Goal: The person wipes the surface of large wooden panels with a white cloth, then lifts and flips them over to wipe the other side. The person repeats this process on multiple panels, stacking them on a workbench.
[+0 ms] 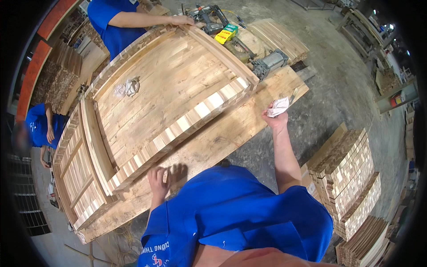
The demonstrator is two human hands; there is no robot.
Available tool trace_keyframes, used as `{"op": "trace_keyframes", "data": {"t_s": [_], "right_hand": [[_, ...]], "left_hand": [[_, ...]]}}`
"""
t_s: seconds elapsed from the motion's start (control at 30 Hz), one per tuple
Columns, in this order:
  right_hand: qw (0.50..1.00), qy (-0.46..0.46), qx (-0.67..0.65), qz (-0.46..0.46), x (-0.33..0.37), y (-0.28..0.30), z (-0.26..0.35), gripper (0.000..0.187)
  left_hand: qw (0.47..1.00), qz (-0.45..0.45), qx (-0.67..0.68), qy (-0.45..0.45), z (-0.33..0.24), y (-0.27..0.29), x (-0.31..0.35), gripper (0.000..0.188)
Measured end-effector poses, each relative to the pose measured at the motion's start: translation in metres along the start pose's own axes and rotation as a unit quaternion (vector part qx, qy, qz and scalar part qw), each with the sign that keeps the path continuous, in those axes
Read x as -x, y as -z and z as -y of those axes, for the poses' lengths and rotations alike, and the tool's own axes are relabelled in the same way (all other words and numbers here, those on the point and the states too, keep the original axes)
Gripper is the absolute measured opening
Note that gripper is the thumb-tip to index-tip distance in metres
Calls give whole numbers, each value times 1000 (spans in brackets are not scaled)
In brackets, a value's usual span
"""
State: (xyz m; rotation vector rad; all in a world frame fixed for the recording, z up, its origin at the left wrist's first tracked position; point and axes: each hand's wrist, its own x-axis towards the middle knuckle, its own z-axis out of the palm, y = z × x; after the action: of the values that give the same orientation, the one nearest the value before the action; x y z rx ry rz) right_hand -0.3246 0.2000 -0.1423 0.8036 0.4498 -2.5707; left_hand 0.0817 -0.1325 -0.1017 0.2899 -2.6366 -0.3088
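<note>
Clutching a crumpled whitish wad [279, 107], the right hand [275, 119] is right of centre; the left hand [158, 182], loosely spread below centre, is near the pale, framed wooden panel [171, 98], upper left.

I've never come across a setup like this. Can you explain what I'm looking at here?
There's no machine arm here: these are a person's bare hands, seen from a wide fisheye camera worn on their head and looking down. That lens bends straight edges and darkens the corners.

The right hand holds a crumpled white wad, cloth or paper. The left hand is by the edge of a wide wooden plank and shows nothing in its grasp.

Above the plank lies a large framed wooden panel, with another crumpled white piece on it. Beyond its far right side are a grey tool and a yellow-green box.

A co-worker's hand touches the panel's far corner.
</note>
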Motion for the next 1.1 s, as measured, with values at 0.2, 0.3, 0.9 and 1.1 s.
{"op": "trace_keyframes", "data": {"t_s": [0.2, 0.3, 0.9, 1.1], "right_hand": [[993, -8, 33, 116, -34, -51, 43, 32], [995, 14, 94, -37, -45, -66, 28, 43], [969, 153, 190, -24, -54, 13, 9, 20], [860, 297, 414, 32, -56, 33, -7, 8]], "left_hand": [[993, -18, 89, 75, -17, -23, 27, 27], [989, -19, 79, 124, -27, -26, 30, 24], [982, -38, -5, 186, -15, -56, 66, 13], [982, -74, -9, 171, -12, -55, 63, 14]]}}
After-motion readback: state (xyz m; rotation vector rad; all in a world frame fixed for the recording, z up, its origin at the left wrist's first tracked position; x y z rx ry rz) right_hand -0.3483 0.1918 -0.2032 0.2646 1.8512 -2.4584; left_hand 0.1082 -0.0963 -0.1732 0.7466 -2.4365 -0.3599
